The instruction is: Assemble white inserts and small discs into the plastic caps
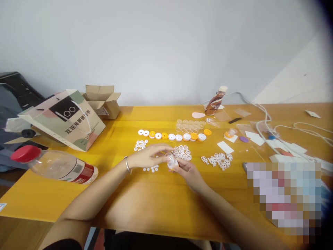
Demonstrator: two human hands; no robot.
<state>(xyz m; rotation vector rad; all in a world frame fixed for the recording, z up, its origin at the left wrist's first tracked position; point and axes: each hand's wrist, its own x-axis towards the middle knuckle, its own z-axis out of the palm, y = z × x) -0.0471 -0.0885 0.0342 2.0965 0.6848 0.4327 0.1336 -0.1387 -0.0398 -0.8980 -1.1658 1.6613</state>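
My left hand (149, 155), with a bracelet on its wrist, and my right hand (187, 171) meet over the yellow table (156, 194). Together their fingers pinch a small clear and white plastic cap piece (171, 161). Just behind it lies a white lattice of plastic rings (182, 152). Small white discs (152, 169) lie under the left hand, and more of them (140, 144) sit farther back. A row of white and orange caps (171, 136) runs across the table behind, with clear rings (188, 125) beyond it.
A plastic bottle with a red cap (54, 164) lies at the left. A paper bag (65, 118) and an open carton (104, 100) stand behind it. A brown drink bottle (215, 101), white cables (265, 128) and paper slips (225, 147) are at the right.
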